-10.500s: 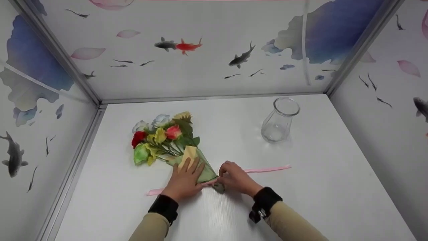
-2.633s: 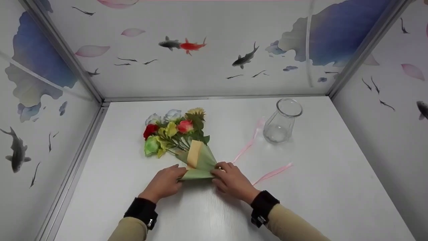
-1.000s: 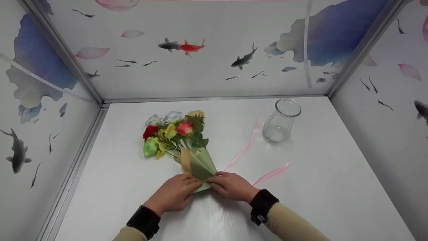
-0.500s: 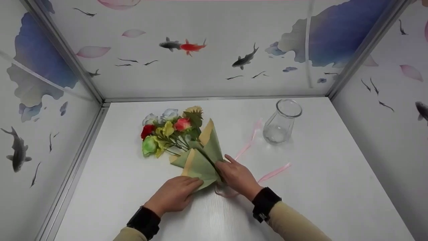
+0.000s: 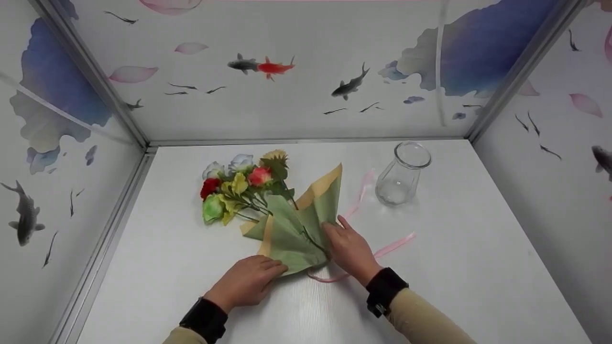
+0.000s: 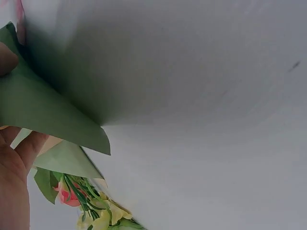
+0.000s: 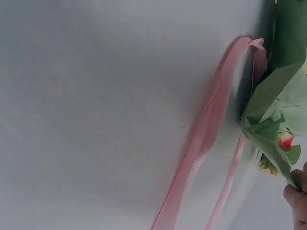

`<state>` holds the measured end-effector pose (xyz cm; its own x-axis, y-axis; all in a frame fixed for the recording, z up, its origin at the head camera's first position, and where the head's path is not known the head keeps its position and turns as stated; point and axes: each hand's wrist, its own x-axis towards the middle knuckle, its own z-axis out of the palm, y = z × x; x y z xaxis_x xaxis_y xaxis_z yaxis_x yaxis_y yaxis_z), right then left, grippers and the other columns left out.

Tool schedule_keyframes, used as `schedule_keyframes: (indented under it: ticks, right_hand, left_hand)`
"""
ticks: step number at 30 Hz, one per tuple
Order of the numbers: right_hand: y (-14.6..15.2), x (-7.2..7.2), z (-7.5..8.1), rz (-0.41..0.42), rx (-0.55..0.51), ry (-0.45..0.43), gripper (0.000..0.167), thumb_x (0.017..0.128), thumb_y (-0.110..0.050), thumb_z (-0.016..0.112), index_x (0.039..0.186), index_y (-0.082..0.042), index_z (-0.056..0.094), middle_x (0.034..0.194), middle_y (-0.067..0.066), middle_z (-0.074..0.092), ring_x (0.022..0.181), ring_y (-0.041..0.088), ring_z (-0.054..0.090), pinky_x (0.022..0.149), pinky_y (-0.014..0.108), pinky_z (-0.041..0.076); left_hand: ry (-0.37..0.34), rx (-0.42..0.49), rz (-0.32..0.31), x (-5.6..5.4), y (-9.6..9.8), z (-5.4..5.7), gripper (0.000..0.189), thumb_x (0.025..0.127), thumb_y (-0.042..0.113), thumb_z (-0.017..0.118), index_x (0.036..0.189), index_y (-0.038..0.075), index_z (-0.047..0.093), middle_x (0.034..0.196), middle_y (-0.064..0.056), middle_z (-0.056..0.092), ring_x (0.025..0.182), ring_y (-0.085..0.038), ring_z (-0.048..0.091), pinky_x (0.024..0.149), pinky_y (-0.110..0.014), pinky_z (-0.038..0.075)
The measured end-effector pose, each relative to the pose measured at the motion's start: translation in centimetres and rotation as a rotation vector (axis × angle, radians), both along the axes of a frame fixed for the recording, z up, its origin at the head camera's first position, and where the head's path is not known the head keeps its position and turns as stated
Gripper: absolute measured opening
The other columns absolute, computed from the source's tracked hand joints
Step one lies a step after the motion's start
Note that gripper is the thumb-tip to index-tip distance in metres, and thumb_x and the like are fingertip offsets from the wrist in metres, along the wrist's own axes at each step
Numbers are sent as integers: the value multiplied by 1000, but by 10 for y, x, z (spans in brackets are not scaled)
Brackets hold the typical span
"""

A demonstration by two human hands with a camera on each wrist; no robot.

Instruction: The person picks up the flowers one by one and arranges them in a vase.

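Green tan-edged wrapping paper (image 5: 291, 248) is being pinched by the forward-reaching left hand (image 5: 248, 280) and right hand (image 5: 351, 248), while the multicoloured flower bouquet (image 5: 239, 185) is lying on the white desk (image 5: 459, 277), blooms pointing far left, long axis slanting diagonally.

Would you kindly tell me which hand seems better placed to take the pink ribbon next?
Probably the right hand: the pink ribbon lies close beside it, while the left hand is farther off; both hold the green wrapping paper.
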<state>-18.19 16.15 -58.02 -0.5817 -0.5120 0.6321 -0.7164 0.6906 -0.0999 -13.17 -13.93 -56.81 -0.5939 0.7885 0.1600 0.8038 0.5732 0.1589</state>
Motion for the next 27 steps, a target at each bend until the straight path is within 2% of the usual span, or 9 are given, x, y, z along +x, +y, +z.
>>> schedule_keyframes:
  ticks: [5, 10, 13, 20, 23, 27]
  right_hand:
    - [4, 1, -4, -67, 36, -52, 32, 83, 10, 69, 114, 7, 63, 97, 18, 73, 97, 31, 73, 108, 47, 47]
    - [8, 3, -8, -132, 77, -120, 25, 87, 8, 67, 111, 4, 61, 95, 15, 72, 98, 30, 72, 110, 48, 45]
    - [10, 3, -11, -147, 85, -150, 23, 88, 8, 65, 110, 4, 61, 96, 14, 72, 99, 31, 72, 110, 49, 44]
    - [12, 4, -18, -146, 65, -174, 12, 92, 5, 61, 105, 4, 61, 93, 14, 72, 93, 33, 72, 108, 53, 45]
    - [12, 4, -21, -162, 87, -188, 11, 95, 0, 63, 105, 4, 63, 98, 17, 73, 97, 37, 72, 107, 55, 46]
    - [14, 6, -23, -213, 160, -230, 20, 97, -10, 66, 113, 3, 68, 112, 19, 74, 108, 46, 67, 107, 60, 44]
  left_hand:
    - [-19, -39, -1, 0, -4, -3, 30, 96, 7, 67, 125, 14, 71, 124, -2, 71, 113, -21, 67, 95, -40, 55]
    - [19, -73, 13, 1, -7, -5, 25, 91, 1, 70, 113, 12, 74, 124, -4, 72, 113, -21, 68, 94, -37, 56]
    - [46, -71, 17, 1, -8, -7, 18, 91, 2, 71, 106, 11, 74, 121, -4, 73, 110, -19, 70, 92, -36, 57]
    - [50, -75, 16, 3, -11, -7, 12, 89, 4, 72, 98, 11, 76, 115, -3, 75, 102, -17, 72, 83, -34, 59]
    - [54, -67, 11, 4, -11, -7, 10, 87, 4, 73, 94, 11, 76, 110, -1, 75, 96, -17, 72, 78, -34, 59]
    - [29, -39, 11, 4, -9, -5, 6, 88, 9, 71, 85, 13, 74, 102, 3, 73, 92, -17, 70, 73, -36, 58]
